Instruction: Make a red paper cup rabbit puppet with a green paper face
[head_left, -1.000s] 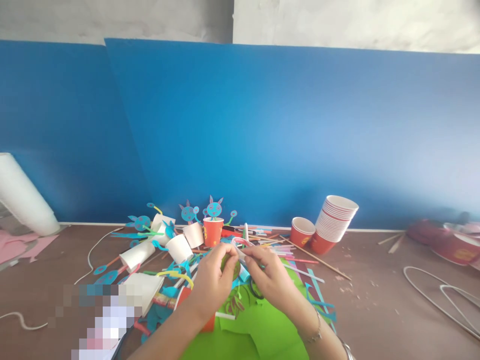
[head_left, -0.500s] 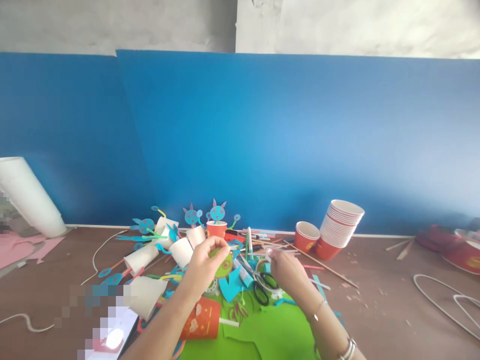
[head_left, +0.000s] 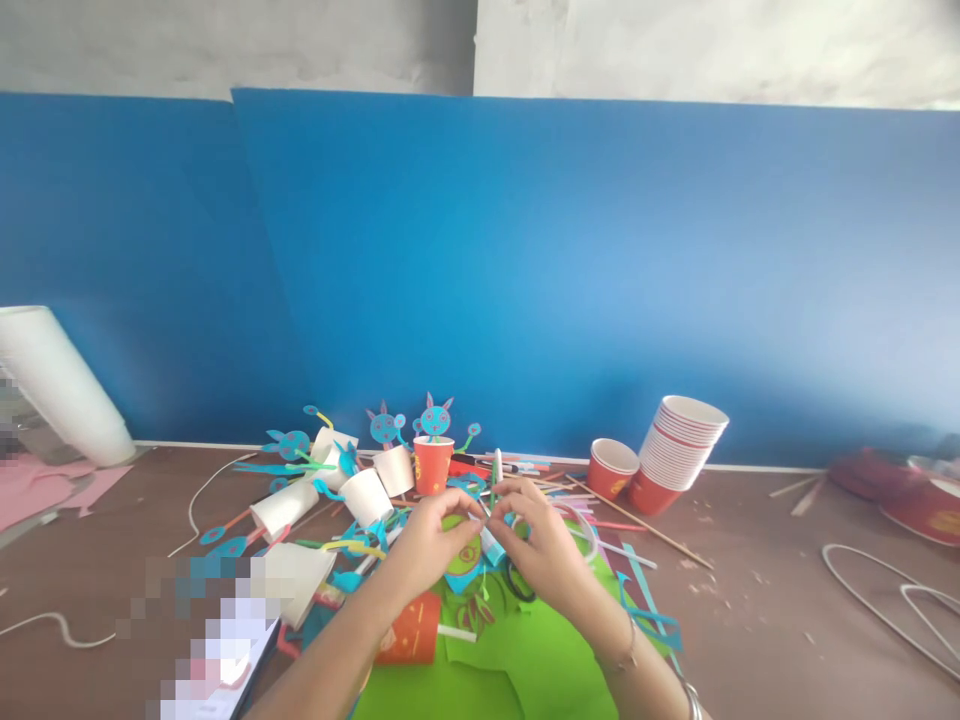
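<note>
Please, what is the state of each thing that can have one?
left hand: pinching green disc
green disc: drawn side showing
right hand: fingers bent, grip unclear
cup stack: nested
lone cup: upright
puppet cup: upright
front red cup: on its side
white roll: wound
green paper: spread flat

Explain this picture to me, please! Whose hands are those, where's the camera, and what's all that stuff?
There's no robot here, just a person's bare left hand and right hand. The camera is worn on their head, looking forward and down. The left hand holds a round green paper disc with a drawing on it. The right hand is close beside it; I can't tell whether it holds anything. On the brown table lies green paper. Farther back are a tall stack of cups and a blue paper creature poking out of a red cup.
</note>
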